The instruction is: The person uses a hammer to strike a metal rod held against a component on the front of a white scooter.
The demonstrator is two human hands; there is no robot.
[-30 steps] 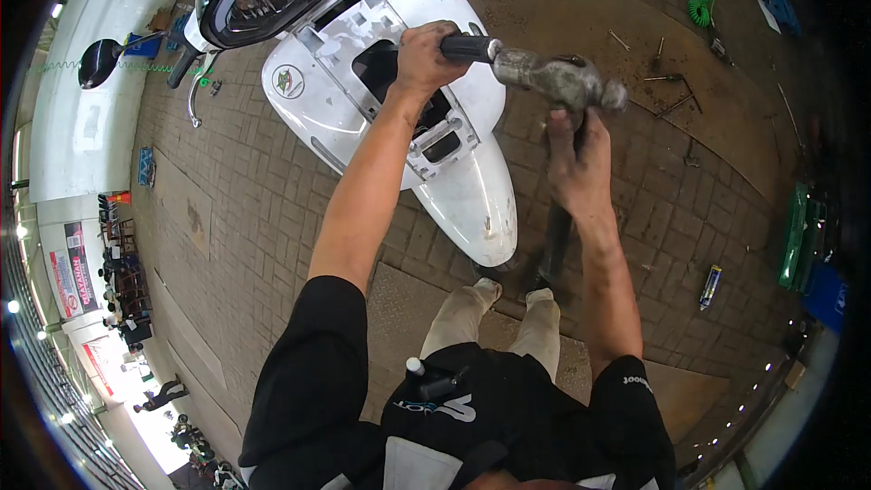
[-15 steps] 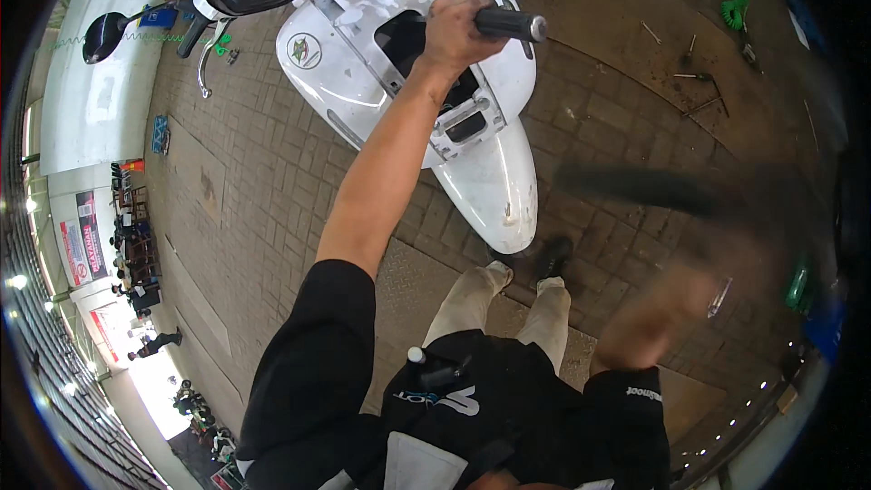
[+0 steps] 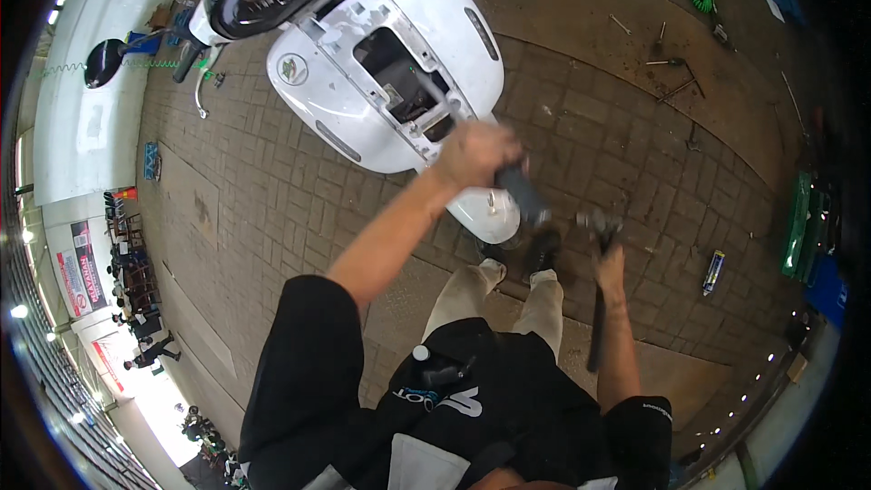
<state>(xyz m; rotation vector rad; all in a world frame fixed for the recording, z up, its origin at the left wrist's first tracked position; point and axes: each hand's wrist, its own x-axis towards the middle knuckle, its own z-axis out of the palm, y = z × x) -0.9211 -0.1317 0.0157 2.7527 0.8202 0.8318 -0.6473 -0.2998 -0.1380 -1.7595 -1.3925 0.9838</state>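
Note:
My left hand (image 3: 476, 156) is closed around the dark handle of a screwdriver (image 3: 521, 192). A metal cap ends the handle, and a blurred shaft runs from the far side of my fist toward the opening in the white scooter front (image 3: 445, 14). Whether the tip touches anything there I cannot tell. On the right, my right hand (image 3: 611, 270) grips a hammer (image 3: 595, 331) close under its metal head, which is level with the screwdriver's capped end and apart from it. The white front fender (image 3: 485, 216) lies partly behind my left hand.
Several tools, among them a T-shaped wrench (image 3: 676, 80), lie on the floor at far right. A tube (image 3: 713, 272) and a green case (image 3: 798, 227) are to the right. The scooter's mirror (image 3: 104, 63) and brake lever (image 3: 201, 95) jut out at left. My shoes stand by the fender.
My left hand has come nearer to me with the screwdriver, off the middle of the opening. My right hand has swung inward from the far right with the hammer.

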